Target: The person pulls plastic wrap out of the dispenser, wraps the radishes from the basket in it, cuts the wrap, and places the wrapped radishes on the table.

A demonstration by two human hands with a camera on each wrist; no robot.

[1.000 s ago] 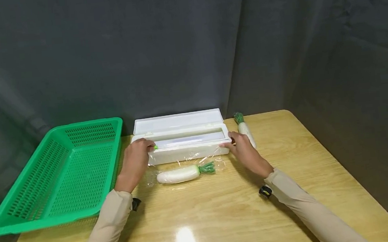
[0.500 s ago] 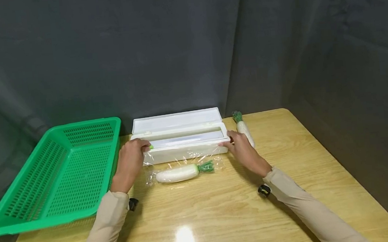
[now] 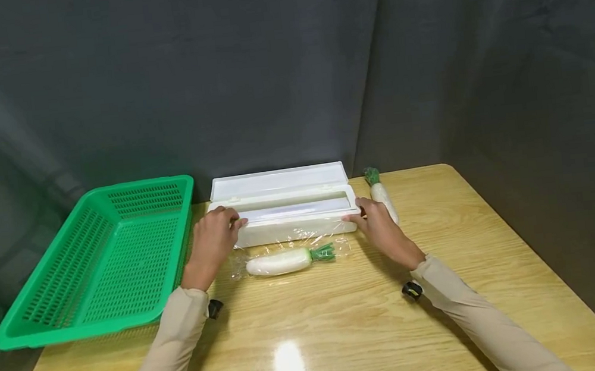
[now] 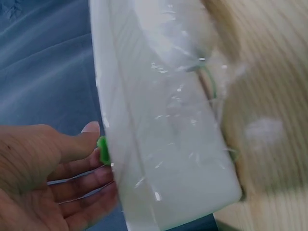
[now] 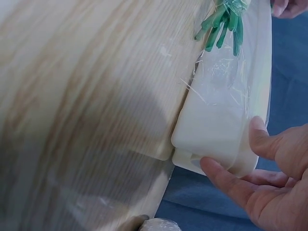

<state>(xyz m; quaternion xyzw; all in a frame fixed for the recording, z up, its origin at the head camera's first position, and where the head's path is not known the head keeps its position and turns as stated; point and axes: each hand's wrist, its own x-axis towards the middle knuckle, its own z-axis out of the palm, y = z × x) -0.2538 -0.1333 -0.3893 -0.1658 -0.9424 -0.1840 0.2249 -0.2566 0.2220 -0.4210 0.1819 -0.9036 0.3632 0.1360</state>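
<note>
A white cling film dispenser box (image 3: 301, 228) stands at the back of the table with its lid (image 3: 278, 181) raised. Along its front edge, my left hand (image 3: 213, 238) pinches a small green slider (image 4: 103, 150) between thumb and fingers near the left end. My right hand (image 3: 385, 234) grips the box's right end, thumb at one side and fingers at the other. Clear film (image 5: 224, 79) hangs down the box's front and runs to a daikon (image 3: 279, 263), which lies crosswise in front with its green stems to the right.
Another daikon (image 3: 383, 201) in clear film lies at the back right, partly behind my right hand. To the left stands a green plastic basket (image 3: 188, 220). A dark curtain (image 3: 265, 75) closes off the back of the wooden table (image 3: 375, 321).
My left hand has shifted slightly left along the box's edge, and its fingers now hide the green slider in the head view. My right hand keeps its grip; the head view has shifted slightly.
</note>
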